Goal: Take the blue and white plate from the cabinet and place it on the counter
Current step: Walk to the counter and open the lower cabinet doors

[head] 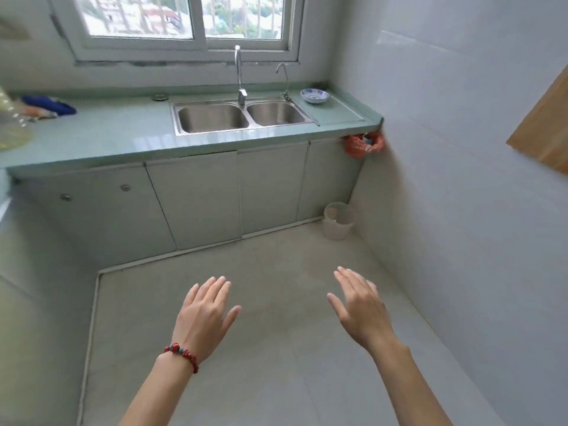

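Note:
A blue and white plate (314, 95) rests on the pale green counter (116, 130) at its far right end, right of the double sink (242, 116). The grey cabinet doors (196, 198) under the counter are all closed. My left hand (204, 315), with a red bead bracelet on the wrist, hovers over the floor with fingers spread and holds nothing. My right hand (359, 309) is beside it, also spread and holding nothing. Both hands are well short of the counter.
A tall faucet (239, 75) and a thin tap (284, 78) stand behind the sink. A blue cloth (49, 104) and plastic bottles (12, 124) lie on the counter's left. A white bucket (338, 221) stands in the floor corner; an orange bag (362, 144) hangs above it. A wooden panel (544, 124) juts in at right.

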The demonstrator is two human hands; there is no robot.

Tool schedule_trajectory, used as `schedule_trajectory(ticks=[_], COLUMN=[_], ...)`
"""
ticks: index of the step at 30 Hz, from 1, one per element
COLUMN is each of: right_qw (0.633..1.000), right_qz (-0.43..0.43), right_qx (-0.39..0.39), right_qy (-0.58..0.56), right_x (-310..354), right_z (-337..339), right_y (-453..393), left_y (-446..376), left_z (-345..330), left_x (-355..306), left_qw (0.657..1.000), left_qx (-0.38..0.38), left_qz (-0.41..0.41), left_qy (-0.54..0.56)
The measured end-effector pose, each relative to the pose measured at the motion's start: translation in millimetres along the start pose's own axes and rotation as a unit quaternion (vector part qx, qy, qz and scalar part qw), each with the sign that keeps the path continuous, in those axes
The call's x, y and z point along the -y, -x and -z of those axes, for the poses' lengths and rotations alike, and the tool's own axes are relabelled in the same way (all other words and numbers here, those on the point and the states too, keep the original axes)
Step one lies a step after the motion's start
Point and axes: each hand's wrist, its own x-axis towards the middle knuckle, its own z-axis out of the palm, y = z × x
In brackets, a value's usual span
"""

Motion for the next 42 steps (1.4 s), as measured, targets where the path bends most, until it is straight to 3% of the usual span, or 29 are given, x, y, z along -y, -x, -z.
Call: schedule_trajectory(ticks=[8,16,22,29,42], right_qw=[0.972,0.891,0.807,0.693,0.46], right_qz=[0.228,0.435,0.563,0.678,0.831], right_qx=[0.049,0.122,0.165,0.225,0.289], right_qy=[-0.019,-0.052,-0.073,-0.101,-0.119], right_x=[41.9,139.0,220.0,301.8,362.4], right_z=[-14.3,-42.4,-58.0,-60.4,-55.4], right_y=[-31.0,7.5,82.9,237.0,503.1], left_y=[102.8,245.9,376.9,545.7,750.5], left_z=[1.6,8.8,8.3,-0.8,-33.8], left_x=[6.5,-2.5,-27.7,-90.0,-209.1], left_qw=[0.966,0.884,0.797,0.68,0.475], left_qx=[-0.039,-0.094,-0.131,-0.152,-0.15], left_qz=[0.254,0.456,0.589,0.717,0.866], left_qy=[0.019,0.036,0.035,0.027,0.047])
